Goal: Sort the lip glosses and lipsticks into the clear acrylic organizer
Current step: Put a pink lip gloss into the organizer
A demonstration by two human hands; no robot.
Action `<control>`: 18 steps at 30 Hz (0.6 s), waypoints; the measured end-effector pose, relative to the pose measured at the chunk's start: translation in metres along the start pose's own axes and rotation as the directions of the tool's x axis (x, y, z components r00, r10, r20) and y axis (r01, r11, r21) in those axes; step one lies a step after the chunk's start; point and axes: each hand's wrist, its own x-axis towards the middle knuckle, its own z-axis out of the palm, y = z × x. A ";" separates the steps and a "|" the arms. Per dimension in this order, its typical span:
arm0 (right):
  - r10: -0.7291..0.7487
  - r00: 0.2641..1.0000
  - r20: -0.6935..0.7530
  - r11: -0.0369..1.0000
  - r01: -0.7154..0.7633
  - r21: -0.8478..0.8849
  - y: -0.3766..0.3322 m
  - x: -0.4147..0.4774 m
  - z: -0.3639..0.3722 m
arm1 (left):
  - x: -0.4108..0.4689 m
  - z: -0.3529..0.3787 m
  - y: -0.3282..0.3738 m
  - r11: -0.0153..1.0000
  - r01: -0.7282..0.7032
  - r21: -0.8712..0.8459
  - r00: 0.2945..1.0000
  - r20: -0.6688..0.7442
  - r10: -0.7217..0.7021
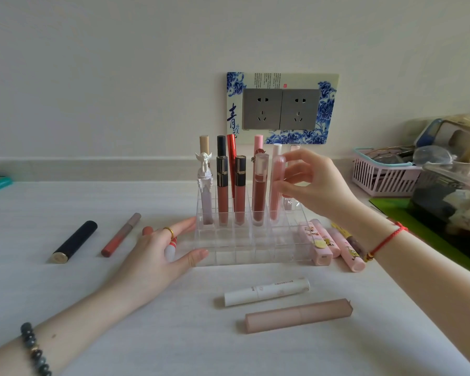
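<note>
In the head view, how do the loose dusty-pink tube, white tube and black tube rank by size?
1. dusty-pink tube
2. white tube
3. black tube
The pink one lies nearest the camera, so its lead is unsure.

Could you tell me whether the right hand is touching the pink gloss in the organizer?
Touching: head view shows the right hand pinching the pink gloss with its fingers.

This is someone's home, a private dressing corner rather than a shop: a white desk (92,294) stands against a plain wall (120,77), where a double socket (281,109) wears a blue-and-white floral surround (235,85). A cluttered pink basket (377,180) sits to the right. Personal lip glosses (223,191) stand in a clear organizer (242,248).
</note>
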 end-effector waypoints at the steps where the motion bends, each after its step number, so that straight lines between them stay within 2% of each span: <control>1: -0.001 1.000 -0.002 1.000 0.001 -0.005 0.000 0.000 0.000 | 0.000 0.000 0.000 1.000 -0.001 0.002 1.000 0.000 0.001; 18: -0.003 1.000 -0.019 0.997 0.001 -0.083 -0.006 0.001 -0.009 | 0.000 0.000 0.000 0.999 0.007 0.035 1.000 -0.030 -0.006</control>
